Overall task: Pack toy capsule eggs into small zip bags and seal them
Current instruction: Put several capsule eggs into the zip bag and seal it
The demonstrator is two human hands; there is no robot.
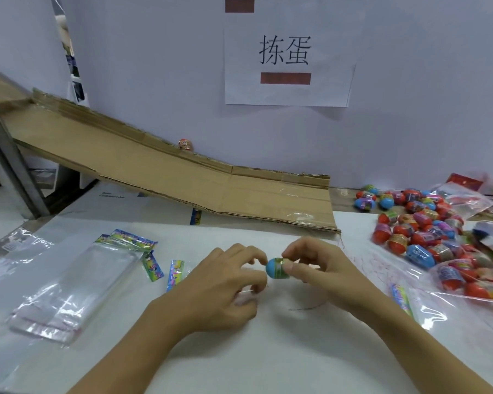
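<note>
Blue capsule egg with green band, held lying sideways above table; clear zip bags stacked left.

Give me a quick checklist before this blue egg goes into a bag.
1. Blue plastic capsule egg with green band held: ok, right hand pinches it.
2. Left hand holding a bag: cannot tell, only a faint clear film shows at its fingers.
3. Bag mouth open: cannot tell.
4. Stack of clear zip bags available: ok, on the left.
5. Pile of red and blue capsule eggs available: ok, on the right.
</note>
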